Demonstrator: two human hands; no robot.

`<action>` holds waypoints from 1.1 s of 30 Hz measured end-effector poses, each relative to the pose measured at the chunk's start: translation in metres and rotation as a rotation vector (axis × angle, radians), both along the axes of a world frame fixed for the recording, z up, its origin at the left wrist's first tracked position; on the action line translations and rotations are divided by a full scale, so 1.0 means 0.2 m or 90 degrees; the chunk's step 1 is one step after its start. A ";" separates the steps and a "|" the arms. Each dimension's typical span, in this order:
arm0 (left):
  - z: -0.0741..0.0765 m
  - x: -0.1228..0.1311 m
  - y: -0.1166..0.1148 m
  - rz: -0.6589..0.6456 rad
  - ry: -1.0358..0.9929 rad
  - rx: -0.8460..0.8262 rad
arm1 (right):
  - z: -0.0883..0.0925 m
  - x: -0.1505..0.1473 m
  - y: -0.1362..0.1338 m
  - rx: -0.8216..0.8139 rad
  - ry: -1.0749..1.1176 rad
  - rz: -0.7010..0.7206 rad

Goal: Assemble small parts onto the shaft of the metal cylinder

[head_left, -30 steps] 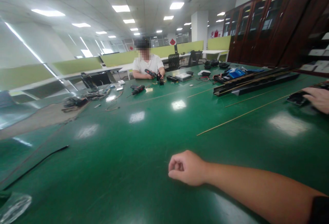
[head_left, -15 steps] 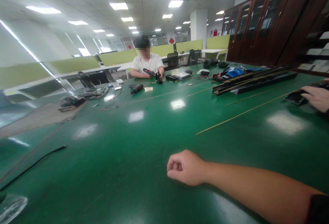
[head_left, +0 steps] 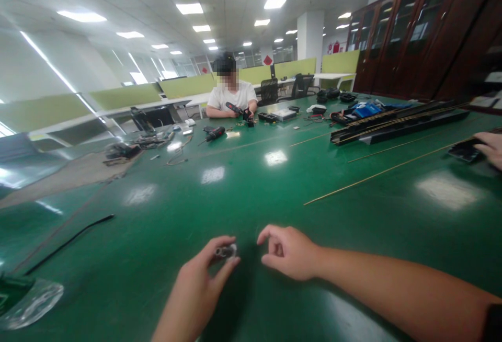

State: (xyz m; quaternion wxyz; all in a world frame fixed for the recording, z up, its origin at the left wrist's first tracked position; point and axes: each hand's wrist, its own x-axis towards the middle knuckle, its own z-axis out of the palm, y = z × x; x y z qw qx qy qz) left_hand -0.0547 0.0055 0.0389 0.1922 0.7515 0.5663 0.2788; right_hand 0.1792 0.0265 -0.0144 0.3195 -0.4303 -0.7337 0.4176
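My left hand [head_left: 202, 274] holds a small round metal part [head_left: 224, 252] between thumb and fingertips. The part has a dark hole at its near end and a pale, shiny far side; its exact kind cannot be made out. A short gap to the right is my right hand [head_left: 288, 253], over the green table [head_left: 164, 248]. Its thumb and index finger are apart, the other fingers are curled, and nothing shows between them. A thin brass-coloured rod [head_left: 364, 179] lies beyond the right hand.
A black cable [head_left: 70, 240] and a clear plastic item [head_left: 39, 303] lie at left. Across the table a person [head_left: 231, 96] handles a dark device near a power drill [head_left: 214, 133]. Long black channels [head_left: 408, 122] lie right, near another person's hand [head_left: 490, 148].
My left hand has come into view with the small metal part. My right thumb and index finger have spread apart. The view has shifted slightly left.
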 end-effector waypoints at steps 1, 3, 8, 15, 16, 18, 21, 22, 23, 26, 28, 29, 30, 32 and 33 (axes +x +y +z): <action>-0.03 0.07 0.04 -0.036 -0.032 -0.012 | 0.00 0.00 0.00 -0.003 0.007 -0.005; -0.09 0.17 0.10 -0.077 -0.089 -0.022 | -0.01 -0.01 0.00 -0.010 0.016 -0.014; -0.22 0.22 0.10 -0.100 -0.177 -0.053 | -0.02 -0.01 0.00 -0.010 0.009 -0.009; -0.24 0.20 0.08 -0.065 -0.224 -0.046 | -0.02 -0.01 0.00 -0.037 0.046 -0.009; -0.24 0.20 0.07 -0.065 -0.219 -0.041 | -0.03 -0.01 0.00 -0.039 0.051 -0.008; -0.24 0.20 0.07 -0.067 -0.213 -0.031 | -0.03 -0.01 0.00 -0.036 0.056 -0.009; -0.25 0.20 0.08 -0.055 -0.218 -0.021 | -0.03 -0.01 -0.01 -0.034 0.042 -0.010; -0.26 0.19 0.08 -0.049 -0.222 -0.019 | -0.03 -0.01 -0.01 -0.035 0.035 -0.009; -0.26 0.19 0.08 -0.044 -0.226 -0.018 | -0.03 -0.01 -0.01 -0.034 0.027 -0.008; -0.26 0.19 0.08 -0.045 -0.226 -0.014 | -0.02 -0.01 -0.01 -0.026 0.015 -0.006; -0.26 0.18 0.09 -0.054 -0.202 0.007 | -0.01 -0.01 -0.01 -0.021 0.011 -0.006; -0.26 0.18 0.09 -0.059 -0.188 0.023 | -0.01 -0.01 -0.01 -0.021 0.010 -0.004; -0.25 0.18 0.09 -0.063 -0.176 0.038 | -0.01 -0.01 -0.01 -0.022 0.008 -0.003; -0.25 0.18 0.09 -0.074 -0.167 0.058 | -0.01 -0.01 -0.01 -0.026 0.006 -0.001; -0.25 0.18 0.09 -0.078 -0.171 0.062 | -0.01 -0.01 -0.01 -0.029 0.006 -0.002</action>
